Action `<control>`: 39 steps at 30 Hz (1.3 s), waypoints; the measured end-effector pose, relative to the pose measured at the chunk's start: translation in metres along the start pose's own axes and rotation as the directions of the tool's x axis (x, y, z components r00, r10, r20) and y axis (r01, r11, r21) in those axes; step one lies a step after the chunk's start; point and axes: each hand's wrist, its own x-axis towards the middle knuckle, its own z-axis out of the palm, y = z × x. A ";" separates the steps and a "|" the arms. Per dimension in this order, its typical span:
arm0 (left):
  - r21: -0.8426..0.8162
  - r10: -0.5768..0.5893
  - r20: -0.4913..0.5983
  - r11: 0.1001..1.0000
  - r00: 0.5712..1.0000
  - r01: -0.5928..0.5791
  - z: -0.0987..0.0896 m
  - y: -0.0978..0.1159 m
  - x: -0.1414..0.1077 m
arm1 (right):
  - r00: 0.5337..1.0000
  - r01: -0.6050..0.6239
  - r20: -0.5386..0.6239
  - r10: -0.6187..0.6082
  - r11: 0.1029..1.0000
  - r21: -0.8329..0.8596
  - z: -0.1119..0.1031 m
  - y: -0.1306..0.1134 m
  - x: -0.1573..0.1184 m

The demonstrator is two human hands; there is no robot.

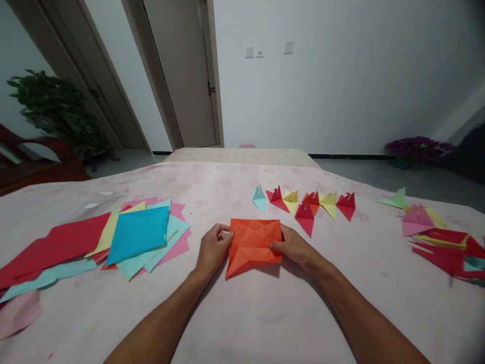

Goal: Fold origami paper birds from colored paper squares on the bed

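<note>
Left hand (213,246), right hand (294,244) pinched orange paper (253,241) by side edges, apart from blue sheet (139,233); flowered counter (261,323) faced door (178,65).

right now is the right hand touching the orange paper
Touching: the head view shows the right hand gripping its right edge, thumb over the orange paper.

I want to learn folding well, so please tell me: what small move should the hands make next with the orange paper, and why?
Perhaps ease the sides of the orange paper inward along its creases: the left hand and right hand hold opposite sides, and the creased sheet is spread wide between them.
</note>
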 end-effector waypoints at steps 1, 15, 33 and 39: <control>0.048 0.011 0.011 0.999 1.000 -0.012 0.000 0.000 0.000 | 1.000 0.007 -0.025 -0.007 1.000 -0.011 -0.001 0.001 0.001; 0.637 0.400 0.210 0.636 0.892 -0.435 -0.006 -0.002 -0.009 | 0.969 0.058 -0.166 -0.184 0.818 -0.572 0.002 0.017 0.005; 0.682 0.305 0.241 0.623 0.921 -0.384 -0.008 0.000 0.001 | 0.910 0.372 0.243 -0.336 0.403 -0.836 -0.005 0.015 0.001; 0.646 0.351 0.184 0.661 0.918 -0.382 -0.006 -0.002 0.001 | 0.888 0.412 0.295 -0.352 0.329 -0.850 -0.005 0.017 0.000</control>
